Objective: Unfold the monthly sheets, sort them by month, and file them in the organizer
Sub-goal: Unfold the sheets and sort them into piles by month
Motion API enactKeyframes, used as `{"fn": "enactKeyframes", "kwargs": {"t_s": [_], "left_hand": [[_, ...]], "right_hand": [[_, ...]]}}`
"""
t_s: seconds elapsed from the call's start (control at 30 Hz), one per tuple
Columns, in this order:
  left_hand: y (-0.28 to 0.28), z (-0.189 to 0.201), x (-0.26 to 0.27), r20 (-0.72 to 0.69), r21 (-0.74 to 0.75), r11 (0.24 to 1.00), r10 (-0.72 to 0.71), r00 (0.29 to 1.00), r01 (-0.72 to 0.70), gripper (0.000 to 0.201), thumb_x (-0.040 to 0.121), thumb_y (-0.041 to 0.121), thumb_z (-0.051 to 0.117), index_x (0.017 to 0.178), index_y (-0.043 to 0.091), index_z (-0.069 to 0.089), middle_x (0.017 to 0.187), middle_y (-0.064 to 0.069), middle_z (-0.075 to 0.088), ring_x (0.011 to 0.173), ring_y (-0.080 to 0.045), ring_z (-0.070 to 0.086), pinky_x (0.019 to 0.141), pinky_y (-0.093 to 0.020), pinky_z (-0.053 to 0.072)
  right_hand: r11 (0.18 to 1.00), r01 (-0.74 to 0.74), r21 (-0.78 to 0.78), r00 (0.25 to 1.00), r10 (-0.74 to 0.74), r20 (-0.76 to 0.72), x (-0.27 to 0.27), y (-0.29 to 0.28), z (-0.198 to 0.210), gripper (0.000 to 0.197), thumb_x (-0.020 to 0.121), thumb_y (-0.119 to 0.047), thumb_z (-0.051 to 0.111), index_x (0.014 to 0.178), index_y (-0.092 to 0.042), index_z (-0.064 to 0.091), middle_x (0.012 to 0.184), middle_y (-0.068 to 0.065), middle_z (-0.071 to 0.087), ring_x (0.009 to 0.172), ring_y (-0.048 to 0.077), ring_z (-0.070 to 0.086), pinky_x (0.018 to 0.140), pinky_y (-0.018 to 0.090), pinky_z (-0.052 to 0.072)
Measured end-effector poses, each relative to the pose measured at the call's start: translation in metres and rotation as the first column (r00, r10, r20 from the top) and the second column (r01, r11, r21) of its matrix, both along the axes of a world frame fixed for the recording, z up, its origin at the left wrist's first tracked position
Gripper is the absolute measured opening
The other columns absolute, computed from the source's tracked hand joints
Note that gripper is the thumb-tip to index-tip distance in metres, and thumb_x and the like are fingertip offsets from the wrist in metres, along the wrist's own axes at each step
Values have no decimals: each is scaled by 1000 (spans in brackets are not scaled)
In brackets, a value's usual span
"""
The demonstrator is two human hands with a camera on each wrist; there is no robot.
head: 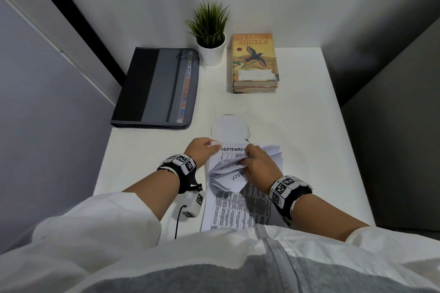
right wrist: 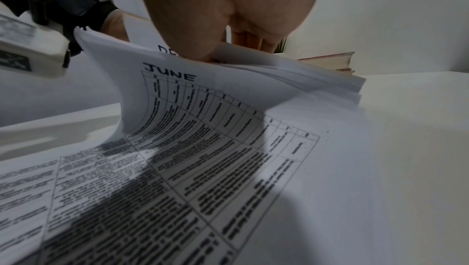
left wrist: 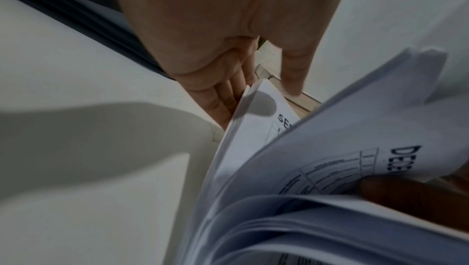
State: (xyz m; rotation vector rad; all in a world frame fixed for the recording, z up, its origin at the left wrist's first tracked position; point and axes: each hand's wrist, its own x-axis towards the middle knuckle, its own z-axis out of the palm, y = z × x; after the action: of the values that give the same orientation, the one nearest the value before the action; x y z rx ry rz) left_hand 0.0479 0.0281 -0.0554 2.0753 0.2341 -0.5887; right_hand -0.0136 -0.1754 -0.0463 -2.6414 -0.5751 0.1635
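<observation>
Head view: the left hand [head: 202,148] pinches the far left corner of the sheet stack [head: 238,204], thumb on top just beside the heading SEPTEMBER, fingers underneath, as the left wrist view confirms. The right hand [head: 258,162] has its fingers curled round a bundle of lifted sheets [head: 228,173], bent up and back toward the person so the headings below show; the wrist views catch JUNE and the first letters of a December page among them. The stack lies on the white table [head: 321,150] straight in front of the person, its near edge at the table's front. By my reading the sheets are mostly flat already and the sorting by month is in hand, with pages still out of order. Filing has not begun: the organizer [head: 157,88] lies closed at the far left, well apart from the stack. A white envelope [head: 229,127] lies just beyond the sheets. Farther back stand a potted plant [head: 210,31] and stacked books [head: 254,62], neither blocking the way to the organizer.
</observation>
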Motion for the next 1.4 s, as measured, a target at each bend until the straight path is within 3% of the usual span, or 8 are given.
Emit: {"fn": "enactKeyframes", "kwargs": {"t_s": [0.13,0.27,0.43,0.6,0.83,1.0,1.27,1.4], "left_hand": [[0,0,0,57,86,994,-70,996,65,25,90,23,64,77,2,61,69,-7,53,64,-19,46,61,-27,36],[-3,-3,-1,50,-13,1000,-27,998,27,15,82,19,75,90,7,70,90,-7,72,82,-20,65,79,-31,51],[-7,-4,-2,10,-68,997,39,999,-38,16,76,16,80,80,12,66,83,-5,69,77,-19,62,73,-30,50],[-5,0,-2,-14,-29,999,27,1000,-27,38,91,49,58,74,15,57,72,3,58,68,-14,53,64,-27,40],[-2,-3,-2,101,130,988,-91,991,77,40,92,24,60,60,16,39,59,1,37,56,-13,34,53,-26,26],[-6,-8,-1,84,93,994,-56,995,48,18,82,26,74,84,10,68,81,-3,67,74,-16,57,71,-30,48],[-11,-7,-6,-1,-95,994,56,998,-55,27,79,40,76,89,17,66,92,1,70,86,-15,64,79,-30,51],[-8,1,-6,0,-18,1000,16,1000,-16,44,93,52,53,74,13,52,67,2,48,63,-14,44,64,-28,35]], "right_hand": [[999,3,-32,999,-4,-41,1,0,0,20,72,-4,72,92,1,73,104,18,56,91,37,55,75,43,48],[999,-13,-44,999,10,-49,0,-1,0,20,76,-6,70,95,-3,74,134,19,48,107,38,52,92,44,45],[998,-11,-67,1000,9,-24,0,-1,0,19,74,-9,72,91,-2,74,113,17,57,99,39,53,85,44,47],[996,-8,-90,999,5,-35,0,-1,1,24,80,-12,67,101,-3,72,101,13,54,99,33,50,82,41,43],[995,9,-100,997,-17,-79,-1,-1,0,25,81,-12,67,104,-5,72,122,15,50,105,33,52,86,37,43],[995,1,-97,998,-7,-62,-1,0,0,21,78,-10,68,98,-7,74,138,17,45,109,35,53,95,40,43],[996,-12,-90,1000,13,7,-2,-2,0,19,72,-13,73,89,-5,75,103,13,59,96,35,53,79,43,47],[998,-10,-57,999,13,41,-3,-2,2,19,66,-8,77,84,-4,75,86,11,57,86,33,56,69,40,49]]}}
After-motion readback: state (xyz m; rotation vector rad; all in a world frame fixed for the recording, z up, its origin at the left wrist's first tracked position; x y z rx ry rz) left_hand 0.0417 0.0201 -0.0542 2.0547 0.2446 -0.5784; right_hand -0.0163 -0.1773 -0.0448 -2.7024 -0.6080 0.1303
